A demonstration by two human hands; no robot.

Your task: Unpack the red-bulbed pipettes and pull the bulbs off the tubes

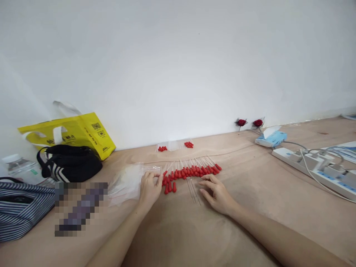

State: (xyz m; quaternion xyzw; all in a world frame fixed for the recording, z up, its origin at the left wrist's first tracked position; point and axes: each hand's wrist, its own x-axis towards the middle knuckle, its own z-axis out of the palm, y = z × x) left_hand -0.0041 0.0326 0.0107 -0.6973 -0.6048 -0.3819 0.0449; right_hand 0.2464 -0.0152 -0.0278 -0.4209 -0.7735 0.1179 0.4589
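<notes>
A row of thin glass droppers with red rubber bulbs (191, 171) lies across the middle of the table, bulbs toward me. Several loose red bulbs (170, 187) sit just in front of its left end. My left hand (151, 185) is at that end, fingers bent and drawn together against the nearest bulbs; what they pinch, if anything, is hidden. Bare thin glass tubes (193, 191) lie to the right of the loose bulbs. Beside them, my right hand (217, 193) rests low with thumb and fingers apart, holding nothing visible.
Clear plastic bags (125, 183) lie left of my left hand. Small bags with red bulbs (189, 144) lie by the wall. Left are a yellow bag (83, 129), black pouch (72, 163) and striped bag (25, 211). Right are a tissue pack (271, 139) and power strip (319, 172).
</notes>
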